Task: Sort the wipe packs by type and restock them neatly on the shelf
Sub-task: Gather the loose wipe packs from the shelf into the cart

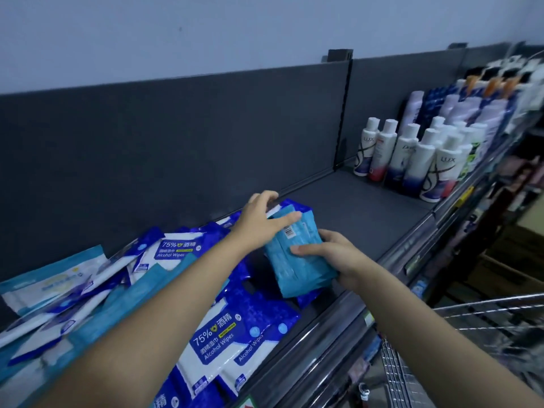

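Teal packs are sitting by the shelf's front edge, long axis pointing away from me; my right hand is gripping the near end, left hand curling over the far end (bare shelf waiting rightward).

Behind the light-blue pack, the dark-blue pack partly hides your left hand's fingertips. Beneath it, your right hand's fingers are concealed. That pack's print is too small to read. Left of it, the wipe pile runs off-frame; far right, bottles blur.
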`<act>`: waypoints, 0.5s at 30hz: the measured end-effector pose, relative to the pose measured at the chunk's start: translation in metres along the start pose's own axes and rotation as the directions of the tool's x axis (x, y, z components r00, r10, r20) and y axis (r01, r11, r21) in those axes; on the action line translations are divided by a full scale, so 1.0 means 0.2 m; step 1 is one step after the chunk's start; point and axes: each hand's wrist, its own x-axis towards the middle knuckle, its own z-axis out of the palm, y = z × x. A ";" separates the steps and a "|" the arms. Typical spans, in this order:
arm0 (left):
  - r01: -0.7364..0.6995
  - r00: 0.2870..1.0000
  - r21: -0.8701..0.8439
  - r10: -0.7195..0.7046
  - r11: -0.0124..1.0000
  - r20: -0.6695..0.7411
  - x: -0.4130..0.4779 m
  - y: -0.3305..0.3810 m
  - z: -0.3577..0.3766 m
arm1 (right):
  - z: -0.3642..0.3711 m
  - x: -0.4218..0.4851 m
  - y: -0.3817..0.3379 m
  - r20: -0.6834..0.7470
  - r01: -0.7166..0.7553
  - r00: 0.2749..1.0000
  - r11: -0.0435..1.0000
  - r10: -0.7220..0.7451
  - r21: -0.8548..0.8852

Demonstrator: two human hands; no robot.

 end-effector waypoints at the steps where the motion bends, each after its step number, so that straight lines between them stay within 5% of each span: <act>1: 0.030 0.999 -0.069 -0.032 0.997 -0.024 -0.01 0.02 0.01 | -0.03 -0.03 -0.01 -0.026 0.024 0.999 0.997 -0.022 0.074; 7: 0.288 0.922 -0.545 -0.075 0.787 0.379 -0.10 0.33 0.17 | -0.22 -0.24 -0.08 -0.302 0.286 0.930 0.926 -0.207 0.246; 15: 0.325 0.878 -0.521 -0.046 0.789 0.477 -0.14 0.68 0.82 | -0.75 -0.56 0.03 -0.507 0.205 0.850 0.976 -0.141 0.071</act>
